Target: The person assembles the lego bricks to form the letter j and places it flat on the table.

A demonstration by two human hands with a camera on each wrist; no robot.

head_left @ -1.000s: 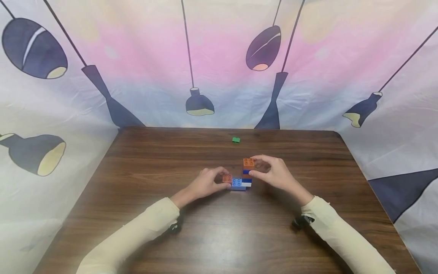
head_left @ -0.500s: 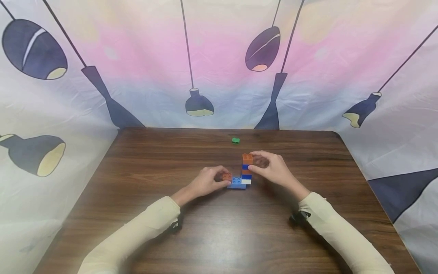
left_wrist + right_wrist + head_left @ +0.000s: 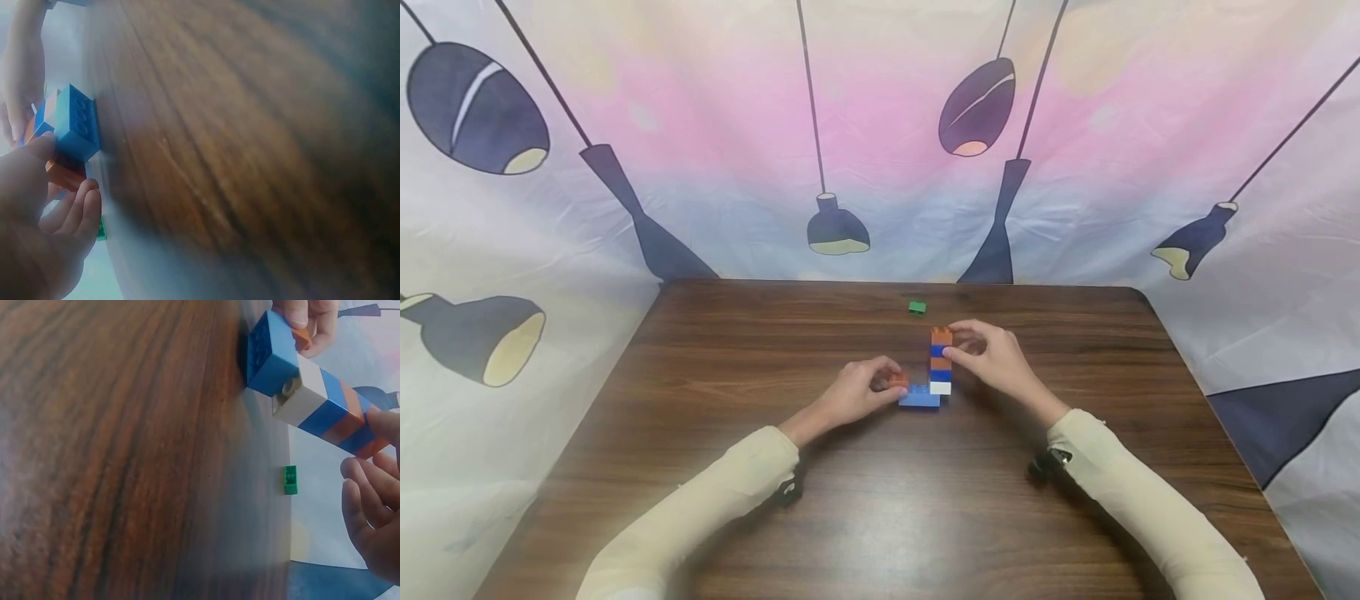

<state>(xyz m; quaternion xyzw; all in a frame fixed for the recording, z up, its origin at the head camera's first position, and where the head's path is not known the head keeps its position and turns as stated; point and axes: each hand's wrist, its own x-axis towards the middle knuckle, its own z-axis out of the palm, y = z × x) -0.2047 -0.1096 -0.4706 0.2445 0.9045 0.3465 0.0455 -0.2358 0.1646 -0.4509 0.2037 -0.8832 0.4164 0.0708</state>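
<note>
A light blue toy building brick [image 3: 919,401] forms the base of a joined piece seen in all views. On its left end sits an orange brick [image 3: 898,379], which my left hand [image 3: 857,392] pinches between thumb and fingers. A tower rises from the right end: a white brick [image 3: 940,388] at the bottom, then blue and orange bricks alternating up to an orange top brick [image 3: 941,335]. My right hand [image 3: 996,358] grips the tower's upper bricks. In the left wrist view the hollow underside of the light blue brick [image 3: 81,119] shows, held above the table.
A small green brick [image 3: 917,307] lies alone near the far edge of the brown wooden table [image 3: 760,333]. Behind the table hangs a cloth backdrop [image 3: 895,175] printed with lamps.
Both hands have raised the joined bricks slightly and tipped them, so the tower's front faces show more and the top studs less. The green brick has stayed put.
</note>
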